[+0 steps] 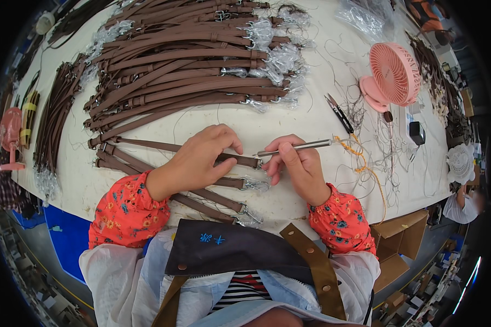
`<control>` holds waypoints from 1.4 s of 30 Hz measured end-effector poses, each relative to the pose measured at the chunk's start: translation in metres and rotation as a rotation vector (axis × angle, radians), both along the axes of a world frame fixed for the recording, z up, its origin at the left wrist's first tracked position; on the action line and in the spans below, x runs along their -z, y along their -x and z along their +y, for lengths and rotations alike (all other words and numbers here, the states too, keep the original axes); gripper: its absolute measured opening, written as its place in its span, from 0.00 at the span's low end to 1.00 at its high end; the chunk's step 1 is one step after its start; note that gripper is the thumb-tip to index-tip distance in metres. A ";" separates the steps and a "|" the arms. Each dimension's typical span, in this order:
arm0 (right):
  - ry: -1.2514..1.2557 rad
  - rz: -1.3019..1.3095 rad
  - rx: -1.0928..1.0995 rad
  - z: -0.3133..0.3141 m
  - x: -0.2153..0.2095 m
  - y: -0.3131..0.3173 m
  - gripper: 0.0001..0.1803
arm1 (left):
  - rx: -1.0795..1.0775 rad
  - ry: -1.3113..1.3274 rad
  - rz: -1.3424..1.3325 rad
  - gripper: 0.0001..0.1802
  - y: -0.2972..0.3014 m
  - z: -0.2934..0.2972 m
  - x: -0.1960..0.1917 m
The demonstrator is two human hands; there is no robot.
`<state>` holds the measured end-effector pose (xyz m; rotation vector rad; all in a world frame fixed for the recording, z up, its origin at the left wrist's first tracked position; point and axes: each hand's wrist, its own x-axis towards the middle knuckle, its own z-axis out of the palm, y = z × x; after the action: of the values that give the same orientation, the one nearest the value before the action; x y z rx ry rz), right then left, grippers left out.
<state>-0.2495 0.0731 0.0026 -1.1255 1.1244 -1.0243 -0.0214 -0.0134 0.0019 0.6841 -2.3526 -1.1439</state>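
My right hand is closed round a slim silver metal rod-shaped tool, whose narrow tip points left toward the metal hardware at a brown strap's end. My left hand lies over that strap, thumb and forefinger apart with a gap between them. Part of the strap is hidden under the left hand. Below it, more brown straps fan out, their metal clasps wrapped in clear plastic. Above my hands lies a large pile of similar brown straps.
Small scissors with an orange cord lie right of my hands among loose threads. A pink fan stands beyond them. Another strap bundle is at the left. A cardboard box sits below the table's right edge. A person is at the far right.
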 end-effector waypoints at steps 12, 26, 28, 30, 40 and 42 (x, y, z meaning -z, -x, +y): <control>0.146 0.192 0.000 0.002 -0.001 -0.003 0.13 | -0.152 0.638 -0.173 0.24 -0.007 -0.024 -0.029; 0.636 0.496 0.273 -0.012 0.010 -0.001 0.06 | -0.295 0.619 -0.160 0.30 -0.005 -0.039 0.000; 0.654 0.507 0.267 -0.013 0.011 0.000 0.07 | -0.302 0.585 -0.099 0.30 -0.002 -0.040 -0.001; 0.670 0.522 0.268 -0.012 0.011 0.002 0.07 | -0.408 0.768 -0.118 0.27 0.001 -0.043 -0.007; 0.791 0.635 0.248 -0.016 0.007 0.001 0.14 | -0.316 0.522 -0.003 0.16 -0.005 -0.046 0.005; 0.811 0.650 0.245 -0.016 0.006 0.000 0.15 | -0.286 0.249 -0.099 0.14 -0.004 -0.042 0.001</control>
<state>-0.2496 0.0572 -0.0033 -2.1114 1.4142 -1.4148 -0.0178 -0.0556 0.0005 0.9655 -2.3281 -0.6962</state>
